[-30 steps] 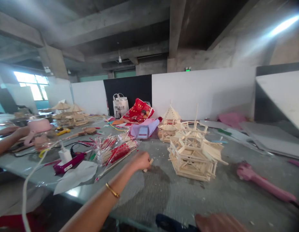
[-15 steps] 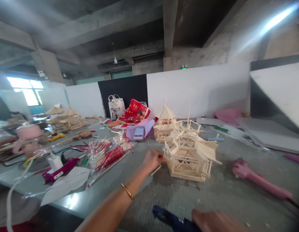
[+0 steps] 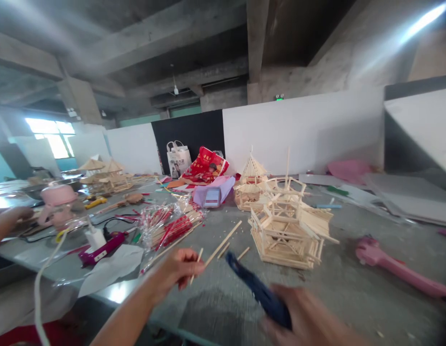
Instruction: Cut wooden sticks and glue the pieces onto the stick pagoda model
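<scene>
My left hand (image 3: 185, 266) is closed on a short thin wooden stick (image 3: 199, 259) over the near part of the table. A longer wooden stick (image 3: 225, 241) runs from its fingertips toward the upper right; whether it is pinched too I cannot tell. Blurred at the bottom, my right hand (image 3: 293, 312) grips a dark blue plier-like tool (image 3: 261, 290), its head pointing up and left toward the sticks. Two short stick pieces (image 3: 243, 253) lie between the hands. Beyond them stands a wooden-stick pavilion model (image 3: 286, 238) with an upright stick and partly slatted roof.
A pink glue gun (image 3: 399, 269) lies at right. Bagged red-and-wood sticks (image 3: 172, 228), a purple power strip (image 3: 102, 250) and white paper (image 3: 113, 271) are at left. Another pavilion model (image 3: 252, 178) stands behind. Another person's arm (image 3: 8, 223) reaches in at far left.
My left hand has come away from the pavilion model, moving left and nearer, and now has a short stick. The blue tool has risen further into view with my right hand.
</scene>
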Tool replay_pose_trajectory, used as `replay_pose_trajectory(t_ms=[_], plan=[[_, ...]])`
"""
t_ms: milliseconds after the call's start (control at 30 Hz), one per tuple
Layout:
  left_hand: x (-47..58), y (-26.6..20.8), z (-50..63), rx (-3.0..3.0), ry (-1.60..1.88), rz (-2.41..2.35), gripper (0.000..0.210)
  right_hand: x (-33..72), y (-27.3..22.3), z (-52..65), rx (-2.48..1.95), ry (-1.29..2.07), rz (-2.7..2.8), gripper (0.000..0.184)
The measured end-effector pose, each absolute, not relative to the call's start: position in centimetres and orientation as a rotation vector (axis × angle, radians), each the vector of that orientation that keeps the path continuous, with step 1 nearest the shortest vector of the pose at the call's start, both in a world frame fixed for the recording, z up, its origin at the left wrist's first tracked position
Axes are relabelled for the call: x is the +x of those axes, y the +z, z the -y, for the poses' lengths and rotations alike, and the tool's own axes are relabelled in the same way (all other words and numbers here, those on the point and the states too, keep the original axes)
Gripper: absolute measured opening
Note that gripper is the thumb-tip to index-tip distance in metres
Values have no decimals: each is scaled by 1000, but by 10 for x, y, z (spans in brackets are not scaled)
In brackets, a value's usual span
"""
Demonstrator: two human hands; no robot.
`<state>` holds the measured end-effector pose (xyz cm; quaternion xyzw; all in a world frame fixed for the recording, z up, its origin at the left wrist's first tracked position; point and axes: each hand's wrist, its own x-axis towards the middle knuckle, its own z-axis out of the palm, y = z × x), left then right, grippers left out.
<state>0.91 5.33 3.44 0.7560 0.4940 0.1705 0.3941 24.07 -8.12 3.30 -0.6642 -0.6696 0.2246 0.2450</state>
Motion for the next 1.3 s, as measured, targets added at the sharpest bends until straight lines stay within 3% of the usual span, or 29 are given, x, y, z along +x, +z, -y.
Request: replay_pose_trajectory(t_ms=[100,267,467,967,1300], plan=[[1,33,-18,1515,582,-1055,30,217,49,48,-1590,858,1584,18],[17,23,-6,1460,615,-1018,24,190,53,-6,-1227,1003,1200,21],[33,13,-32,1454,724,-933,30,182,44,-23,-1208,1025,1229,17],[23,-1,-42,2008,758,-1208,21,198,37,-9,-1255,861,1360,22],[19,3,-27,2144,774,-1430,18,213,27,17,-1344,586,1645,11]])
